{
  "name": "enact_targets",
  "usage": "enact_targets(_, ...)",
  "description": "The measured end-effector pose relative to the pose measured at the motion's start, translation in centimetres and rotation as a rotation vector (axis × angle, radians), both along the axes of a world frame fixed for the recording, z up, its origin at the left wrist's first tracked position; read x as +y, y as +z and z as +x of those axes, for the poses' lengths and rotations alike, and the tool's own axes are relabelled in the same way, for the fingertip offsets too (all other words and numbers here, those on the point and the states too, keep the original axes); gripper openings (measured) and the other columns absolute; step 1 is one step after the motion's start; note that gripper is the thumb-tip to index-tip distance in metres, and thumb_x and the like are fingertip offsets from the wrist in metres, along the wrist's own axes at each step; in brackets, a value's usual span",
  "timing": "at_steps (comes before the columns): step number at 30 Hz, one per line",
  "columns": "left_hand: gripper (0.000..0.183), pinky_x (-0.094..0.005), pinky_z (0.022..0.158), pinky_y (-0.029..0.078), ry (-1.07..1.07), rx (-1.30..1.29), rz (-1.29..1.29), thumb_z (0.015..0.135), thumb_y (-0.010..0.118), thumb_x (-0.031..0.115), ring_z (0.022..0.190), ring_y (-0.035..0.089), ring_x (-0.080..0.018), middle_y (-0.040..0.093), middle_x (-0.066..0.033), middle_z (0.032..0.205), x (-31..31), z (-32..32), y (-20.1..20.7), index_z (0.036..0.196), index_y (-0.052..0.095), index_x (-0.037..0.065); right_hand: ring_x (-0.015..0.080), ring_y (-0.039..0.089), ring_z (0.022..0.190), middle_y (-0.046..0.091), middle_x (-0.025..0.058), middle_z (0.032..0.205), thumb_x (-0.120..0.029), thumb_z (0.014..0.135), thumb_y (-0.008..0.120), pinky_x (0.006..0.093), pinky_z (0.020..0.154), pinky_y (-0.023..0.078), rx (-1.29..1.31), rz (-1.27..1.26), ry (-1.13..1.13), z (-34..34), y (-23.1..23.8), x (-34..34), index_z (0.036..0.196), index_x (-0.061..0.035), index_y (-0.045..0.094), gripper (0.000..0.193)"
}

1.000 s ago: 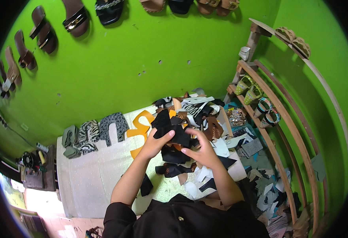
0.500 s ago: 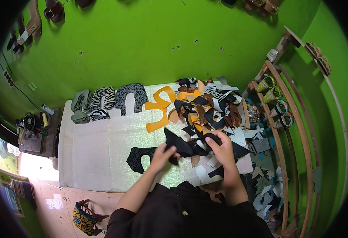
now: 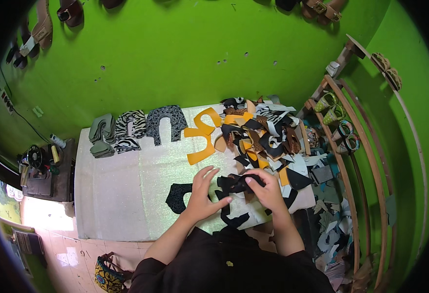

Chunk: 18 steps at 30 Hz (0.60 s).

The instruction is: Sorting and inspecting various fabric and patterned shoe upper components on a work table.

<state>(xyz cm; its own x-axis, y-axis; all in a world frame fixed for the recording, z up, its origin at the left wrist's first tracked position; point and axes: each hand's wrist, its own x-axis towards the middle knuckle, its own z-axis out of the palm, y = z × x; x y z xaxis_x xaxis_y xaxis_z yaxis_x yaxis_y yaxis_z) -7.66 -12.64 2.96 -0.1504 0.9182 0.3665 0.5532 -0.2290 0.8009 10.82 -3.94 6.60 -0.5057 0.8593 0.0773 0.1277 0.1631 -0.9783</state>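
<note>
Over the front of the table, my right hand [image 3: 265, 190] grips crumpled black material scraps [image 3: 233, 183] between thumb and fingers. My left hand [image 3: 202, 198] is beside them with its fingers apart and nothing in it. Left of that hand lies a black patterned curved cut-out [image 3: 176, 198], partly hidden by the hand. A loose black strip [image 3: 236, 220] rests on the table just below my hands. Beyond them is a heap of mixed scraps [image 3: 258, 128] in black, yellow, white and animal prints. Yellow curved cut-outs [image 3: 200, 157] border the heap on its left.
Along the table's [image 3: 107, 195] far edge sit grey patterned cut-outs [image 3: 166, 119], zebra-print cut-outs [image 3: 130, 123] and grey-green stacks [image 3: 102, 129]. A wooden rack [image 3: 366, 146] with sandals stands at the right, beside scraps on the floor. At the left is a sewing machine [image 3: 36, 156].
My left hand has let go of the black scrap and opened. The right hand has drawn slightly left, holding bunched black scraps. A black strip now lies near the table's front edge.
</note>
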Motion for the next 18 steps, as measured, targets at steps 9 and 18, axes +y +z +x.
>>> enact_targets(9,0.024,-0.0284,0.078,0.042,-0.007,-0.117,-0.053,0.075,0.066,0.012,0.083,0.056,-0.0195,0.058,-0.0071,0.086,-2.4,-3.0,-2.6,0.094,0.057,0.002,0.0079,0.055,0.068,0.062,0.0055,0.075,-0.018,0.087,0.060,0.0234,0.064,0.044,-0.063,0.011,0.081,-4.2,-1.8,-2.2,0.089,0.0025,0.061,0.021)
enact_targets(18,0.012,-0.0253,0.080,0.040,-0.224,-0.684,-0.537,0.080,0.057,0.013,0.084,0.052,-0.0132,0.054,-0.0024,0.084,-3.6,-6.7,-3.1,0.086,0.056,0.003,0.0039,0.052,0.072,0.061,-0.0006,0.079,-0.010,0.087,0.058,0.0199,0.067,0.042,-0.077,-0.084,0.128,-5.6,-3.9,-3.4,0.090,0.0028,0.060,0.014)
